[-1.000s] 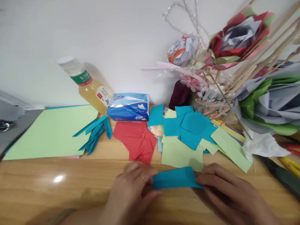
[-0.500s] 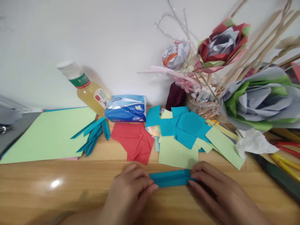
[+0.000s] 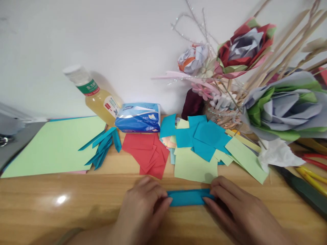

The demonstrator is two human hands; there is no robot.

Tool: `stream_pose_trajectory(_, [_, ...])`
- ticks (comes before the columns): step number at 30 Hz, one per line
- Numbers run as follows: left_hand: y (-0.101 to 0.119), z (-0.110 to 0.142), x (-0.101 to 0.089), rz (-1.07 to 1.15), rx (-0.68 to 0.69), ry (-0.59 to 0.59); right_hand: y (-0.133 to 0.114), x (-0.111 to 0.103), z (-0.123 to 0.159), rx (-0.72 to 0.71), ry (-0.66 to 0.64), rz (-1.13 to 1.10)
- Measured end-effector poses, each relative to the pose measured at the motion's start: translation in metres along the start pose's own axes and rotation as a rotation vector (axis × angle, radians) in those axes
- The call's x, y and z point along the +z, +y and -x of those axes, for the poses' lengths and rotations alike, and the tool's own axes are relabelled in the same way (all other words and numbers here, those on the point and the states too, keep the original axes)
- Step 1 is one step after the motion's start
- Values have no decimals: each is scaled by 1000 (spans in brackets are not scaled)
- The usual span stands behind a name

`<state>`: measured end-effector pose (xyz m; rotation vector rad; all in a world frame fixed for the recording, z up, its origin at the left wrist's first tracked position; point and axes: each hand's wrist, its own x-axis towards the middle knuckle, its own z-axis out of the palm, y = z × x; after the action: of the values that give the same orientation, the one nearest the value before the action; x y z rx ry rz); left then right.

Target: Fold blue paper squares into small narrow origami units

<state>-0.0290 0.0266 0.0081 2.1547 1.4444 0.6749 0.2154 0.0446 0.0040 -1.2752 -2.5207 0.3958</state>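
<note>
Between my two hands, just above the wooden table, is a narrow folded strip of blue paper [image 3: 187, 198]. My left hand [image 3: 145, 204] pinches its left end between thumb and fingers. At the other end, my right hand [image 3: 236, 204] grips the paper the same way, its thumb along the lower edge. Beyond the strip lie red paper pieces [image 3: 148, 153] and a light green sheet [image 3: 195, 165], with blue paper squares [image 3: 212, 136] overlapping above it. Several folded blue strips [image 3: 103, 149] are heaped to the left.
Large light green sheets [image 3: 56, 146] lie at left. A bottle of yellow drink [image 3: 98, 105] and a tissue pack [image 3: 139, 117] stand by the wall. Paper flowers [image 3: 245, 51] rise at right, near white tissue [image 3: 278, 154] and a dark-bladed tool [image 3: 301, 187] beside yellow handles.
The blue strip's lengthwise crease and raised upper right corner no longer show; its face looks flat now. My right thumb has shifted slightly left along the lower edge.
</note>
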Motion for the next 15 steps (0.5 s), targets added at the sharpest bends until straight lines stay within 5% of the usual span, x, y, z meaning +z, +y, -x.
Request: stream_pose_trajectory(15, [-3,-2,5,-59,26,57,-2,4,-5,-28,155,139])
